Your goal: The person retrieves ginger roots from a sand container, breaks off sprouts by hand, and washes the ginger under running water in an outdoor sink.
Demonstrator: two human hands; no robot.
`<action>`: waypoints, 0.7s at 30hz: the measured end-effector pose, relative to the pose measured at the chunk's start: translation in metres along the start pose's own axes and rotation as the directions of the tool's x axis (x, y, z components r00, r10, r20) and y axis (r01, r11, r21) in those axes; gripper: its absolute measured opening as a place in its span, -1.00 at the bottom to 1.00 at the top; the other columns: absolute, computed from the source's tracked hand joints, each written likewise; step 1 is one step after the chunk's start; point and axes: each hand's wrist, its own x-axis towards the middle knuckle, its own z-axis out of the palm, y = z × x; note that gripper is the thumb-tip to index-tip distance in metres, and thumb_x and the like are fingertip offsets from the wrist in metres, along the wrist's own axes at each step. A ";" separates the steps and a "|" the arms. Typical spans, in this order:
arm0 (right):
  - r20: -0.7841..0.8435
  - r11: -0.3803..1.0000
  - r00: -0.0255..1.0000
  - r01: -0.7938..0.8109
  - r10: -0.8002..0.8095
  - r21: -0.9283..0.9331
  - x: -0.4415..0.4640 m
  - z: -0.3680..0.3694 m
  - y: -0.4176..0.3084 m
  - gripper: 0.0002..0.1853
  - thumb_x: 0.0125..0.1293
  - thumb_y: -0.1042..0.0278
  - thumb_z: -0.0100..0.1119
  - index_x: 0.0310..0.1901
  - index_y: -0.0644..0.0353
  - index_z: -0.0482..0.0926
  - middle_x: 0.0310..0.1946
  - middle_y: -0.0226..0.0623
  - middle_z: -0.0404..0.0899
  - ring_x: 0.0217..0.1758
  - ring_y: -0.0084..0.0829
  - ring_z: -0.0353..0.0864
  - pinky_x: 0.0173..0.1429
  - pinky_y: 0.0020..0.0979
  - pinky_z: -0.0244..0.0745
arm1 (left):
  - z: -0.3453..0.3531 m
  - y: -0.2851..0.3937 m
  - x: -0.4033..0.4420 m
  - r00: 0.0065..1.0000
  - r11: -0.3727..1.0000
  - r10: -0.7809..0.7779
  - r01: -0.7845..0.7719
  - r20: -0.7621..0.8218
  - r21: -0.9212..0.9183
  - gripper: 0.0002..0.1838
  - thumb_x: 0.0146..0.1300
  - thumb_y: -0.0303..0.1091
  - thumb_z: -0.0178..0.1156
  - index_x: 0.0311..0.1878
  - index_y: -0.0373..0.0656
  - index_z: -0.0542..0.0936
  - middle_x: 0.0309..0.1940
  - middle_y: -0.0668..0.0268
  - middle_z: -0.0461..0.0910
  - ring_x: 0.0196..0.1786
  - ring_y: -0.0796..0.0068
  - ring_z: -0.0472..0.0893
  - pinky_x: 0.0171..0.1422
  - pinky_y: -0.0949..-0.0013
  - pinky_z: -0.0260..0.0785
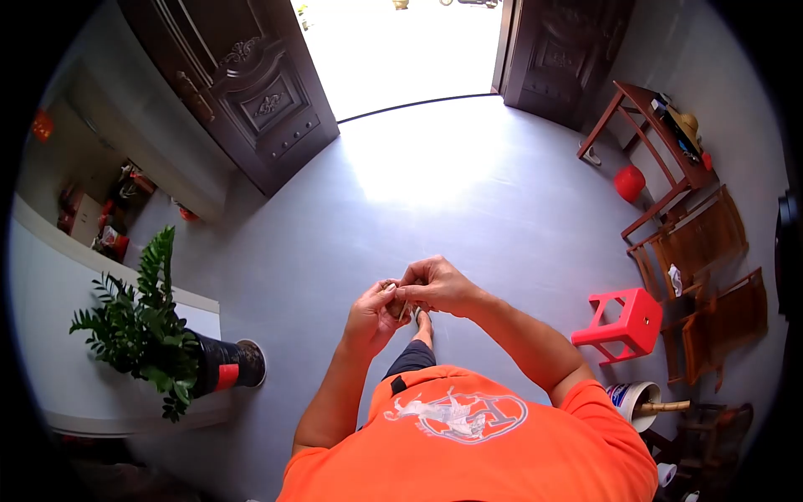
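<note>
My left hand [374,316] and my right hand [438,286] meet in front of my orange shirt [351,468], over the grey floor. The fingers of both hands are bent and pressed together around something small and brownish, mostly hidden between them. A thin pale bit shows at the fingertips. What the object is cannot be made out. Below the hands, one of my feet [424,322] shows on the floor.
A potted plant [150,335] stands at the left. Dark carved doors [259,92] stand open ahead. At the right are a red stool [640,322], wooden chairs [703,243], a wooden table [657,125], a red ball-like object [629,182] and a white bucket [637,402].
</note>
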 end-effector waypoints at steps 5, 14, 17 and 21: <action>-0.054 0.999 0.998 -0.032 0.031 -0.011 0.108 -0.100 -0.027 -0.79 0.30 0.34 0.38 -0.34 0.31 0.61 -0.56 -0.37 0.58 -0.63 -0.67 0.47 -0.62 -0.59 0.25 | 0.001 0.063 0.146 0.999 1.000 0.009 -0.009 0.035 0.011 -0.77 0.51 -0.33 -0.03 0.11 -0.19 0.42 -0.16 0.30 0.59 -0.15 0.48 0.59 -0.06 0.29 0.41; -0.237 0.997 0.969 0.074 -0.075 -0.010 0.254 -0.279 -0.115 -0.80 0.29 0.38 0.33 -0.38 0.34 0.59 -0.54 -0.28 0.61 -0.58 -0.61 0.53 -0.55 -0.57 0.38 | 0.055 0.193 0.394 0.980 0.997 -0.070 0.066 0.186 0.028 -0.71 0.48 -0.39 0.00 0.17 -0.30 0.39 -0.18 0.16 0.60 -0.20 0.35 0.61 -0.09 0.23 0.43; -0.261 0.995 0.962 0.095 -0.084 0.030 0.304 -0.340 -0.128 -0.79 0.34 0.36 0.34 -0.34 0.33 0.60 -0.52 -0.28 0.64 -0.58 -0.64 0.53 -0.56 -0.58 0.36 | 0.064 0.223 0.470 0.974 0.997 -0.070 0.072 0.216 0.001 -0.66 0.46 -0.41 0.00 0.23 -0.32 0.37 -0.13 0.12 0.59 -0.11 0.31 0.63 -0.01 0.21 0.45; -0.210 0.990 0.970 0.137 -0.125 0.043 0.390 -0.432 -0.130 -0.80 0.36 0.35 0.35 -0.29 0.32 0.61 -0.53 -0.29 0.65 -0.60 -0.66 0.51 -0.57 -0.60 0.34 | 0.072 0.264 0.578 0.973 0.999 -0.033 0.027 0.226 0.033 -0.59 0.43 -0.45 0.03 0.30 -0.33 0.32 -0.04 0.09 0.58 -0.01 0.28 0.62 0.08 0.18 0.46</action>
